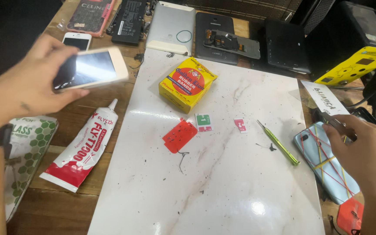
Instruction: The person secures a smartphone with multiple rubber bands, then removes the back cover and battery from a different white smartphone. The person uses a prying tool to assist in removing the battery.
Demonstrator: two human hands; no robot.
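Head view, landmark: white marble-patterned slab, glossy, rectangular, flecked with dark specks; all places below are given relative to it.
Left hand: raised off the slab's left edge, fingers curled around a white smartphone, thumb under its near edge.
White smartphone: flat, rounded corners, dark reflective screen facing up, tilted, held clear of the wooden table.
Right hand: off the slab's right edge, fingertips pressed together on a thin dark item; what the item is cannot be told.
Light blue phone: off the slab's right edge, glossy back, bound with crossed red and yellow rubber bands, directly under the right hand.
Green screwdriver: slim, metallic tip, lying diagonally on the slab near its right edge.
Yellow carton: square cardboard box with red round label, on the slab's far part.
Red plastic piece: flat, matt, at the slab's centre.
Two small tabs: one green-and-white, one pink, just right of the red piece.
Adhesive tube: soft white-and-red tube with tapered nozzle, on the table left of the slab.
Hexagon-print packet: green and white, further left, under the left forearm.
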